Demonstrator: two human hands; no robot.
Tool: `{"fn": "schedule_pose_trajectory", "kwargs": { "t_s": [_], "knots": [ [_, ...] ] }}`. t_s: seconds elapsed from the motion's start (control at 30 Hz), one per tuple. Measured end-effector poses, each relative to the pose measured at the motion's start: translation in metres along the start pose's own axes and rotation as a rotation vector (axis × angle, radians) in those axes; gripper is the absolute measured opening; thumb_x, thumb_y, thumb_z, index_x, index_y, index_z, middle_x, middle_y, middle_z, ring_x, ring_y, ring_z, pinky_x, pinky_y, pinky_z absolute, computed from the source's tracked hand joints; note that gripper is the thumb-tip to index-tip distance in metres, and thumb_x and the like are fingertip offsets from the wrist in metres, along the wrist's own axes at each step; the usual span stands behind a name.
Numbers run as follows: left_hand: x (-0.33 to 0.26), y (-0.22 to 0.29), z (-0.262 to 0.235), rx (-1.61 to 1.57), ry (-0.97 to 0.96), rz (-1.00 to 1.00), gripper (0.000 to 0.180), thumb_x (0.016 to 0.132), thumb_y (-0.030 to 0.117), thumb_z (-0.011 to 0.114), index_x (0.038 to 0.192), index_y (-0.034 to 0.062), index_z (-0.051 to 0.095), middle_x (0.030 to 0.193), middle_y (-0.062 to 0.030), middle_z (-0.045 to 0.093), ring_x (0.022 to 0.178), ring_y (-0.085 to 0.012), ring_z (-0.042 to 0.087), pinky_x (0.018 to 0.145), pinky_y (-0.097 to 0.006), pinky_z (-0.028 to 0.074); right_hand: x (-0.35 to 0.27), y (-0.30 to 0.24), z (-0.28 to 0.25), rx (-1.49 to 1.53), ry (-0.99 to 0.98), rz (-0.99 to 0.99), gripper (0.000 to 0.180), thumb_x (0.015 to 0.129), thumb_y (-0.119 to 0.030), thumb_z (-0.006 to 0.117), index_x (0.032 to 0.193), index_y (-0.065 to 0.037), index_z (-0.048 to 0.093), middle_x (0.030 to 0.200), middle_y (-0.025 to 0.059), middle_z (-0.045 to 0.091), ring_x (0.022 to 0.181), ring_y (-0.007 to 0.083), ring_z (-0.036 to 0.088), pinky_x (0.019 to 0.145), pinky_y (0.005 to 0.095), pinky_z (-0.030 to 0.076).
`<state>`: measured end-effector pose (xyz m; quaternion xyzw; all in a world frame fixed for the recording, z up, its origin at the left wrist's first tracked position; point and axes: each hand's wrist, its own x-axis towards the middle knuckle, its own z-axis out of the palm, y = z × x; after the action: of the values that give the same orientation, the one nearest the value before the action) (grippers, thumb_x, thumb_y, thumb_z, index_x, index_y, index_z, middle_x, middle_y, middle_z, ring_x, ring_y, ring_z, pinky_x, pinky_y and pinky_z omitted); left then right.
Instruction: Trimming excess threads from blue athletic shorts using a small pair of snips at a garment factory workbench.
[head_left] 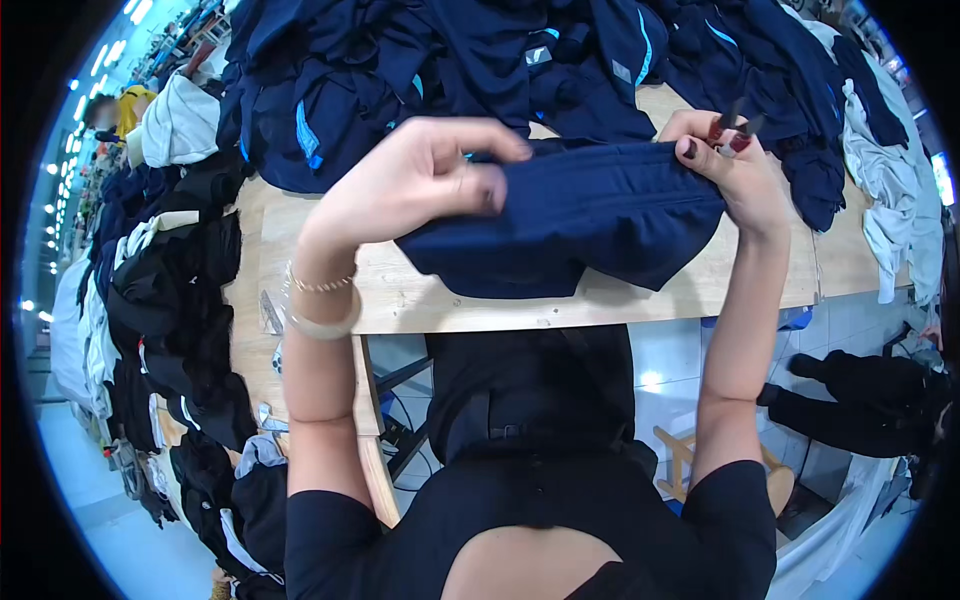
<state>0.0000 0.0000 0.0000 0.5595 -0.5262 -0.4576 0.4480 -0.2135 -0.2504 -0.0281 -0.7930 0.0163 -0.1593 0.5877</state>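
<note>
black garments (165, 290), left | white cloth (180, 128), upper left | pale garments (890, 195), right | wooden stool (780, 490), lower right

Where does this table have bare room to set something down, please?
Bare tabletop shows between the held navy garment and the front edge, and right of the right forearm. Piled navy garments crowd the far side.

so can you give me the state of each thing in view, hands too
left hand, bent at the held garment's left side, thumb blurred, grip unclear
right hand, pinching the garment's right end
held navy garment, raised, creased
dark pointed tool, at the right hand, open or shut unclear
navy clothes pile, heaped, crumpled
wooden table, partly covered
black clothes, heaped
</note>
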Motion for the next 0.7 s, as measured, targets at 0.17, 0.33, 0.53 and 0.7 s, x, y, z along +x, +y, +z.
{"fn": "schedule_pose_trajectory", "kwargs": {
  "t_s": [0.17, 0.33, 0.53, 0.7],
  "knots": [
    [-0.030, -0.003, -0.040, 0.440, -0.383, -0.114, 0.034, 0.074, 0.019, 0.082, 0.092, -0.0057, 0.067, 0.077, -0.0022, 0.068, 0.067, -0.0050, 0.057, 0.066, -0.022, 0.050, -0.023, -0.006, -0.041, 0.145, -0.456, 0.212, 0.018, 0.087, -0.011, 0.067, 0.099, 0.002, 0.067, 0.090, 0.0059, 0.066, 0.078, 0.0093, 0.058, 0.075, 0.0233, 0.048],
    [-0.043, -0.034, -0.024, 1.057, 0.082, -0.382, 0.018, 0.075, 0.011, 0.073, 0.089, -0.0002, 0.072, 0.068, -0.0171, 0.066, 0.060, -0.0286, 0.064, 0.065, -0.034, 0.051, -0.013, 0.004, -0.023, -0.889, -0.424, 0.566, 0.017, 0.088, -0.010, 0.061, 0.099, -0.001, 0.069, 0.084, 0.0151, 0.069, 0.077, 0.0236, 0.065, 0.079, 0.0331, 0.045],
    [-0.058, -0.140, 0.050, 1.467, 0.489, -0.325, 0.059, 0.083, 0.034, 0.068, 0.135, 0.0134, 0.051, 0.121, -0.0124, 0.060, 0.098, -0.0261, 0.063, 0.092, -0.046, 0.038, -0.091, 0.096, 0.052, -0.903, 0.114, 0.363, 0.046, 0.088, 0.000, 0.053, 0.131, -0.015, 0.057, 0.134, 0.0116, 0.056, 0.129, 0.0222, 0.048, 0.112, 0.0480, 0.020],
    [-0.054, -0.180, 0.078, 1.057, 0.654, -0.247, 0.047, 0.091, 0.032, 0.060, 0.132, 0.0088, 0.053, 0.122, -0.0151, 0.060, 0.113, -0.0300, 0.056, 0.102, -0.052, 0.030, -0.096, 0.126, 0.097, -0.691, 0.239, 0.398, 0.042, 0.085, 0.000, 0.056, 0.127, -0.006, 0.059, 0.125, 0.0166, 0.060, 0.120, 0.0279, 0.054, 0.114, 0.0533, 0.014]
  ]
}}
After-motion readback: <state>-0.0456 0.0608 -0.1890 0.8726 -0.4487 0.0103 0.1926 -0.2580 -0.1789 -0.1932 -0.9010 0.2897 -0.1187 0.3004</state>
